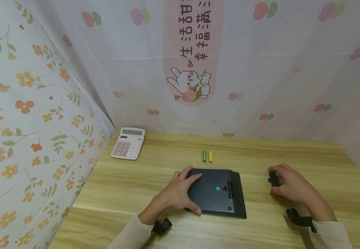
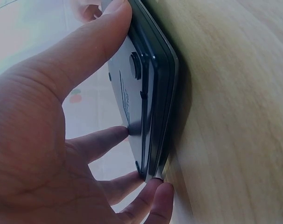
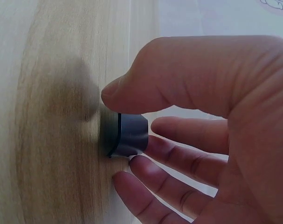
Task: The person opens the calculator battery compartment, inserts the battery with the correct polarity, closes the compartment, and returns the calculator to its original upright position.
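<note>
A black calculator (image 1: 212, 193) lies underside up on the table, its battery compartment (image 1: 230, 190) uncovered. My left hand (image 1: 180, 192) spans its left end, with the thumb (image 2: 115, 28) on the near edge and the fingers spread over the back and far edge. To the right, my right hand (image 1: 292, 183) pinches a small black battery cover (image 1: 273, 179) between thumb and fingers. In the right wrist view the cover (image 3: 132, 134) is close over the wood. Two small batteries, one green (image 1: 204, 156) and one yellow (image 1: 210, 156), stand out beyond the calculator's far edge.
A pinkish-white calculator (image 1: 128, 143) lies at the table's far left corner. Behind the wooden table (image 1: 307, 155) hangs a printed curtain (image 1: 245, 69), and a flowered cloth (image 1: 27, 138) borders the left side. Each wrist carries a black strap mount (image 1: 298, 218).
</note>
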Motion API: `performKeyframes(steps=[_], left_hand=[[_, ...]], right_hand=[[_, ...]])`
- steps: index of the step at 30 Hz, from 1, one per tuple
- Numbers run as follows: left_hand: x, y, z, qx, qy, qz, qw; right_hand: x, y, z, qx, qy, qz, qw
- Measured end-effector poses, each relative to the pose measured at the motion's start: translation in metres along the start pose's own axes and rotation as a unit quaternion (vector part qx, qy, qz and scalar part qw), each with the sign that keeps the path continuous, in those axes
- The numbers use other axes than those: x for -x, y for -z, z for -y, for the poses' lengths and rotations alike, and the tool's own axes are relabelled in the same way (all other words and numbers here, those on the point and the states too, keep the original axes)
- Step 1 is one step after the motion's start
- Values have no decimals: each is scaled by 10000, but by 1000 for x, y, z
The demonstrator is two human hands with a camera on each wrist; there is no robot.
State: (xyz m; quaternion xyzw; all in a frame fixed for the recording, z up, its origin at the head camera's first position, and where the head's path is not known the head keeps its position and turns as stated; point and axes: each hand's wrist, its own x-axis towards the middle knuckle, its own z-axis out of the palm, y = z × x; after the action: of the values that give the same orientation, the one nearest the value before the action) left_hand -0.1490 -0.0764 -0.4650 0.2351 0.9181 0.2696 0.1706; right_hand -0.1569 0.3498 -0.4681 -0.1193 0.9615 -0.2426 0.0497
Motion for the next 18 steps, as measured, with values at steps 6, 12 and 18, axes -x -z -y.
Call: performKeyframes(steps=[6,12,18], left_hand=[[0,0,1,-25,-19,-11,10000],[0,0,1,-56,-23,-30,10000],[0,0,0,-46,-16,-30,10000]], right_hand=[[-1,2,1,29,26,-15,10000],[2,5,4,140,122,-67,9998],[3,8,16,170,224,-246,9993]])
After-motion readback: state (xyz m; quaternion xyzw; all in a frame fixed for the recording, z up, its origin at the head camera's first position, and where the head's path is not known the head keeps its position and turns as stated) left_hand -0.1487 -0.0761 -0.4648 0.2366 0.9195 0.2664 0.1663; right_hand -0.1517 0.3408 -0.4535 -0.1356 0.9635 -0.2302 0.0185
